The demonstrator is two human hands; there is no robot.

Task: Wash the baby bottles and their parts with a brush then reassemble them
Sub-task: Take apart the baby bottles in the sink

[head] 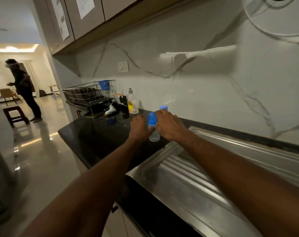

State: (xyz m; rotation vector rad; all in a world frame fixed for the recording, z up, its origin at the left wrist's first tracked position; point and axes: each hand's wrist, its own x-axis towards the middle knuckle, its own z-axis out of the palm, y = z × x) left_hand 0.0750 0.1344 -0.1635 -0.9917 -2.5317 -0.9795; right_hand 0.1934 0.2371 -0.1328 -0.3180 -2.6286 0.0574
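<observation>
A clear baby bottle with a blue cap stands on the black counter, between my two hands. My left hand lies against its left side, fingers curled round the clear body. A second baby bottle stands just behind; only its blue cap shows above my right hand, which curls over its body and hides it. Both arms reach far forward.
A dish soap bottle and a wire dish rack stand at the back left of the counter. The steel sink drainboard fills the right side. A person and a stool are beyond the doorway on the left.
</observation>
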